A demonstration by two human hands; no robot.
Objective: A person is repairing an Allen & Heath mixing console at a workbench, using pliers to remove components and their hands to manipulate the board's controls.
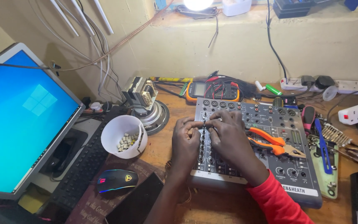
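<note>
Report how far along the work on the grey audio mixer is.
Looks done: most of the audio mixer already carries knobs, and the orange-handled pliers lie set down on it. In hand: the left hand and right hand pinch at one spot on a knob column near its left side. Possibly left: small pale caps wait in the white bowl; how many posts remain bare is unclear.

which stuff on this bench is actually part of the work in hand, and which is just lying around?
In use:
- grey audio mixer
- left hand and right hand, fingertips together on a mixer control
- orange pliers, resting on the mixer

Lying about:
- white bowl of small pieces
- multimeter
- mouse
- keyboard
- monitor
- power strip
</note>
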